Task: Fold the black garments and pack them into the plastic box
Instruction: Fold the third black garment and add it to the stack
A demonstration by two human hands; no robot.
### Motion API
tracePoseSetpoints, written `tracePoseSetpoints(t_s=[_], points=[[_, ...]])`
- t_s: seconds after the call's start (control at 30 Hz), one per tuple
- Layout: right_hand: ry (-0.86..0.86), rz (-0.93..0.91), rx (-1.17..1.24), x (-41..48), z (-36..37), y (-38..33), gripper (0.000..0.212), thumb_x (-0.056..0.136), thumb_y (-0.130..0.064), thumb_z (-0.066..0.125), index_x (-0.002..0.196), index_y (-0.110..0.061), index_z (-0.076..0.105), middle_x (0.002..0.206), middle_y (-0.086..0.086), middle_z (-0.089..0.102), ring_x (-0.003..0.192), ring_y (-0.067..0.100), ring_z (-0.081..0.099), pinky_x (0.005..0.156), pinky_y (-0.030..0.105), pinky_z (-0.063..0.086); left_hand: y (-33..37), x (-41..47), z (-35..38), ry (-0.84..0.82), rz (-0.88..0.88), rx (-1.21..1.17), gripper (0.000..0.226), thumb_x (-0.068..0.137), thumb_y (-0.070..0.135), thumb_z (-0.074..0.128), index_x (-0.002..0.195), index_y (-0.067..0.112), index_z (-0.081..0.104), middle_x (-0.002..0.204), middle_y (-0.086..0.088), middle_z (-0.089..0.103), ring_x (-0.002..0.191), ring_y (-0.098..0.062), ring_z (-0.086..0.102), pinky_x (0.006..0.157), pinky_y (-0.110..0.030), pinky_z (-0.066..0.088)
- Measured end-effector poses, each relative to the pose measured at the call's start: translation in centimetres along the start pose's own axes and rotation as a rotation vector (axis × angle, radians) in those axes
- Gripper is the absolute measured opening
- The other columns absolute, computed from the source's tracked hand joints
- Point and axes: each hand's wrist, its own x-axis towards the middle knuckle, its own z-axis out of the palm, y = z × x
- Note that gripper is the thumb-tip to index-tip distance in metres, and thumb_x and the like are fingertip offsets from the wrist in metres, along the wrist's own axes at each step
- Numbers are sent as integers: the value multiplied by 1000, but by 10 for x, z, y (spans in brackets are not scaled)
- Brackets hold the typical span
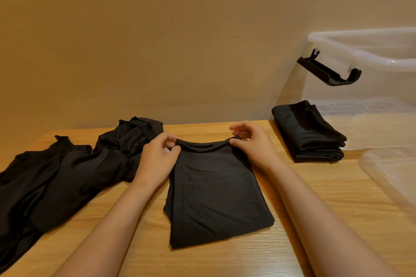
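Note:
A partly folded black garment (213,195) lies flat in the middle of the wooden table (315,220). My left hand (157,159) pinches its far left corner and my right hand (252,141) pinches its far right corner, lifting that far edge slightly. To the left, a pile of unfolded black garments (63,175) sprawls across the table. A stack of folded black garments (308,132) sits at the back right, beside the clear plastic box (364,51).
The box has a black latch handle (328,72) sticking out of its near wall. A clear plastic lid (391,171) lies at the table's right edge. A beige wall runs behind the table.

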Motion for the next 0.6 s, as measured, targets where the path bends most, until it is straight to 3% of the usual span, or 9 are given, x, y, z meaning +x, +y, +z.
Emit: tracePoseSetpoints(t_s=[0.13, 0.23, 0.33, 0.47, 0.6], points=[[27, -29, 20, 1, 3, 0, 25, 87, -10, 69, 106, -24, 63, 106, -9, 63, 103, 5, 57, 81, 13, 45, -2, 3, 3, -5, 9, -32, 6, 92, 23, 64, 95, 18, 65, 86, 4, 64, 80, -7, 60, 68, -14, 43], [107, -53, 94, 2, 6, -6, 21, 87, -11, 69, 102, -24, 64, 104, -11, 64, 105, 6, 57, 88, 20, 48, -2, 5, 1, 85, 0, -104, 8, 93, 22, 63, 95, 14, 65, 82, -4, 66, 77, -15, 64, 66, -15, 47], [145, -64, 118, 4, 12, -10, 19, 87, -10, 68, 100, -23, 64, 102, -11, 64, 103, 5, 57, 84, 15, 46, -1, 7, -1, 142, -24, -113, 8, 94, 19, 62, 98, 12, 63, 80, -6, 65, 74, -14, 62, 63, -16, 46], [71, -72, -59, 4, 25, -6, 24, 87, -9, 68, 107, -22, 62, 109, -7, 60, 102, 3, 52, 77, 5, 40, -6, 9, 0, 134, -20, 2, 9, 92, 17, 63, 101, 15, 62, 82, -4, 63, 74, -14, 60, 65, -18, 46], [30, -80, -220, 3, 30, -2, 35, 89, -7, 65, 120, -20, 58, 123, -1, 54, 111, 6, 49, 91, 15, 36, -7, 7, 2, 159, 11, 100, 18, 92, 14, 63, 109, 18, 57, 82, 4, 59, 70, -9, 56, 65, -21, 45]])
